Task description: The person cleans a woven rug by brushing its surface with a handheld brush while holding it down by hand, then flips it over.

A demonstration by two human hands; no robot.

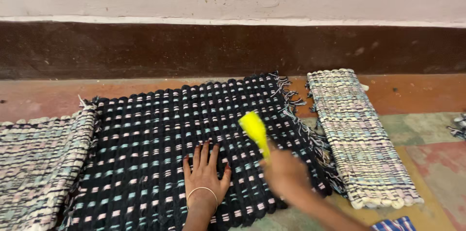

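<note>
A worn reddish floor (427, 95) runs along a wall with a dark brown base. On it lies a large black woven rag mat (145, 138) with pink and pale blue flecks, between a pale woven mat (34, 163) and a folded pale woven mat (359, 138). The left hand (205, 175), fingers spread, presses flat on the black mat. The right hand (286, 175), blurred, is clenched around a bright yellow brush (255, 131) just above the mat.
</note>
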